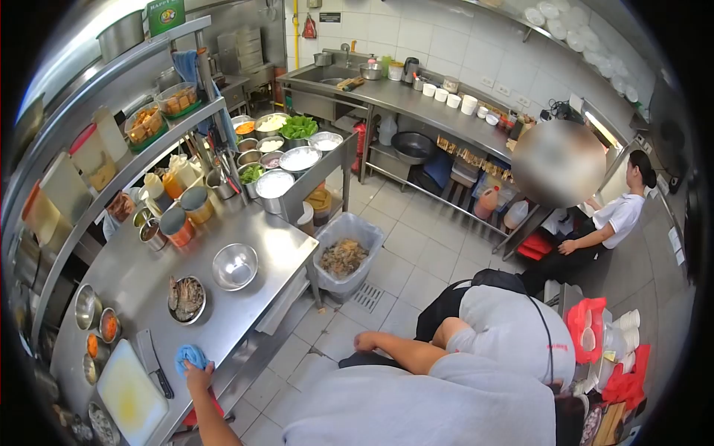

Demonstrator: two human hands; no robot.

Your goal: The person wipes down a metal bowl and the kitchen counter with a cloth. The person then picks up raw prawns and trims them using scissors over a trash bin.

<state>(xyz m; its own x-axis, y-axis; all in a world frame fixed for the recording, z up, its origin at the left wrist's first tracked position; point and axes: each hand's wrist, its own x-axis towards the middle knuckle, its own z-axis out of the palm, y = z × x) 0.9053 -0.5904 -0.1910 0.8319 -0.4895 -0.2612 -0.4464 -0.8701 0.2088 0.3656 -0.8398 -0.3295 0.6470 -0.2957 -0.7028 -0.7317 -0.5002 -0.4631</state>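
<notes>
My left hand (198, 377) presses on a bunched blue cloth (190, 358) at the steel table's near edge, its fingers closed around it. Beside the cloth lie a black-handled cleaver (154, 361) and a white cutting board (132, 394) with a yellow stain. My right hand (365, 341) hangs over the floor, away from the table, with fingers curled and nothing visible in them. Farther up the table, a metal bowl (186, 299) holds what looks like shrimp, next to an empty steel bowl (235, 267).
A lined bin (348, 256) with scraps stands off the table's right corner. Close on my right, a person in a grey shirt (513, 334) bends over. Another person in white (621, 219) is farther right. Shelves (123, 167) rise above the table's far left side.
</notes>
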